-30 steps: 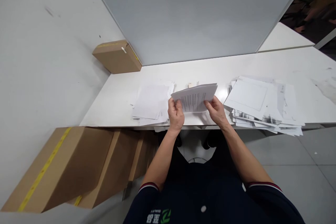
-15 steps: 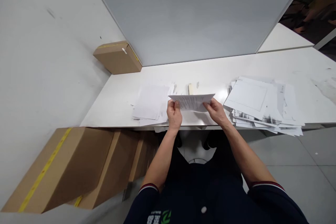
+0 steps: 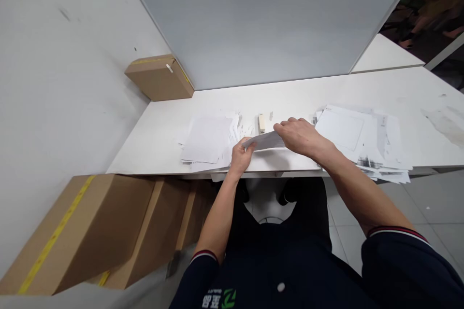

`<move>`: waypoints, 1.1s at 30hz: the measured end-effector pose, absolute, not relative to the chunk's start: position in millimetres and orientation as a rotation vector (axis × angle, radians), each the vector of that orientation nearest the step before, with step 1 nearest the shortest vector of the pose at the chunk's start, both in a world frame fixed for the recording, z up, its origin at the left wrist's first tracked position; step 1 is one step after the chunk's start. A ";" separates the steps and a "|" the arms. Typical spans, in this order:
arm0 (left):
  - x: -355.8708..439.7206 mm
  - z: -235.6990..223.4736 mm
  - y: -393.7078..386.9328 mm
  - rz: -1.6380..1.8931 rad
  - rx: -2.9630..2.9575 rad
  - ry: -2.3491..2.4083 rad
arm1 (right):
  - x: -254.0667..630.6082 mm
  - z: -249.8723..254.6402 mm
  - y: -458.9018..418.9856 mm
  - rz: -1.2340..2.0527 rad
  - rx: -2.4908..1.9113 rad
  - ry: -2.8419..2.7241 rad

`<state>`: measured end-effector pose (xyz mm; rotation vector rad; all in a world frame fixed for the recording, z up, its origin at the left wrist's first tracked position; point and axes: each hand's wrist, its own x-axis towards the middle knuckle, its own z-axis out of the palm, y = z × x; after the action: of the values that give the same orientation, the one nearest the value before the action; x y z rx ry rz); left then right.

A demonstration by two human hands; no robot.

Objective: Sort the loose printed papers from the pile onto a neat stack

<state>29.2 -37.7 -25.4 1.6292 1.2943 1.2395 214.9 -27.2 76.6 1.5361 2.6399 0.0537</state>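
Between my two hands a paper sheet (image 3: 266, 141) is held up above the table's front part, tilted so that little of its face shows; whether it is one sheet or more I cannot tell. My left hand (image 3: 240, 155) pinches its left end, thumb in front. Over its right end, my right hand (image 3: 297, 136) is closed with the back of the hand upward, hiding that corner. Just beyond the sheet lies a small cream stapler (image 3: 261, 123). A stack of papers (image 3: 205, 140) lies to the left of my left hand.
A larger, uneven pile of papers (image 3: 357, 137) sits on the right of the white table (image 3: 290, 99), some sheets overhanging its front edge. A cardboard box (image 3: 161, 77) stands in the back left corner. Taped cartons (image 3: 79, 231) fill the lower left. A grey panel (image 3: 261, 19) rises behind.
My right hand has gone from gripping the sheet's right side, thumb in front, to closing over its upper right end from above. The sheet has tilted, its printed face turning away from view.
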 end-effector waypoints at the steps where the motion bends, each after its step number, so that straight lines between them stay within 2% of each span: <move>1: 29.2 -30.7 -36.9 1.249 1.588 1.300 | 215.3 74.1 -25.8 0.045 1.533 2.626; 10: 24.2 -52.2 -26.2 1.322 1.414 1.224 | 225.4 62.5 -21.2 0.095 1.531 2.609; 15: 23.2 -64.2 -20.8 1.230 1.413 1.238 | 227.2 58.3 -18.6 0.024 1.556 2.590; 22: 21.3 -40.8 -28.3 1.186 1.508 1.194 | 240.0 64.5 -32.9 -0.161 1.670 2.646; 25: 16.3 -28.5 -36.3 1.086 1.496 1.159 | 253.8 59.9 -48.0 -0.427 1.766 2.650; 27: 12.1 -25.9 -40.9 0.981 1.482 1.164 | 266.3 47.1 -58.6 -0.717 1.859 2.655; 30: 9.8 -31.4 -42.9 0.869 1.409 1.245 | 282.3 15.5 -72.2 -1.389 2.053 2.428; 33: 16.3 -42.4 -38.0 0.905 1.377 1.376 | 287.2 -16.5 -80.7 -2.046 2.204 1.918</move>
<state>16.3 -38.0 -42.4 1.3766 1.3757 0.9055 287.2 -80.7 -16.5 2.2039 1.9183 -2.0456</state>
